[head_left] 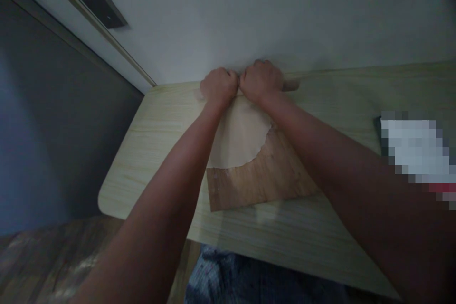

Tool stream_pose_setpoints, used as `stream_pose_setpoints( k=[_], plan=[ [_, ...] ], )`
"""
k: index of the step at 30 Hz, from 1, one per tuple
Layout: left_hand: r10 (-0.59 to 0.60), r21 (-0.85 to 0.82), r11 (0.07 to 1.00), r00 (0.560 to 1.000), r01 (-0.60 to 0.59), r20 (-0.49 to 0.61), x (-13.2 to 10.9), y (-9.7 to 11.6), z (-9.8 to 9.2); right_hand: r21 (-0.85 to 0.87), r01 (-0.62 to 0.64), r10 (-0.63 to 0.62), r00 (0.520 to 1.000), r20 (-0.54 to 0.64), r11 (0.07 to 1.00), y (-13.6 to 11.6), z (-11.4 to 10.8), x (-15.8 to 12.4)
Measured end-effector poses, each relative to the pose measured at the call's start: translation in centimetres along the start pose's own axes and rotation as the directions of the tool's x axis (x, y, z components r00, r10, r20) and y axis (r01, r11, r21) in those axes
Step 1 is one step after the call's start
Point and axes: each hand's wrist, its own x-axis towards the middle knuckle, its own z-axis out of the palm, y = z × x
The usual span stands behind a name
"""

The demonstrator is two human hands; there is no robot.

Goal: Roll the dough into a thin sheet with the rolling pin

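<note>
A rolling pin (291, 85) lies crosswise at the far edge of a sheet of dough; its right end shows clearly and its middle is covered by my hands. My left hand (220, 86) is closed around the pin's left part. Close beside it, almost touching, my right hand (261, 80) grips the right part. The pale, thin, flattened dough (242, 137) has a ragged rounded edge. Under it is a brown wooden board (256, 183), partly hidden by my right forearm.
The board rests on a light wood-grain table (153, 133) with a rounded left corner. A pale wall or door panel (221, 19) rises right behind the table, with a dark metal plate (103, 4) at upper left. A blurred-out item (413, 147) lies at the right.
</note>
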Motion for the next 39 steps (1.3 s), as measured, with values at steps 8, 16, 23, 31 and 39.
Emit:
stream_pose_setpoints(
  k=[8,16,23,31,39],
  plan=[
    [0.076,0.084,0.994,0.996,-0.071,-0.049,-3.6,-0.3,-0.7,-0.029,-0.017,0.018,0.999,0.030,0.999,-0.8,-0.8,-3.5],
    [0.161,0.053,0.987,0.960,-0.153,-0.230,-7.0,-1.6,-0.6,-0.068,0.027,-0.030,0.999,-0.045,0.997,-1.2,-1.4,-6.9],
    [0.185,0.077,0.982,0.943,-0.170,-0.278,-8.2,-2.3,-0.5,-0.108,0.061,-0.066,0.997,-0.045,0.992,-1.3,-2.0,-8.4],
    [0.192,0.050,0.981,0.947,-0.185,-0.257,-8.0,-2.2,-0.4,-0.109,0.076,-0.082,0.995,-0.052,0.991,-1.0,-1.7,-8.0],
    [0.188,0.029,0.982,0.952,-0.187,-0.242,-6.2,-1.8,-0.1,-0.094,0.064,-0.071,0.994,-0.079,0.993,-0.7,-1.2,-6.5]
  ],
)
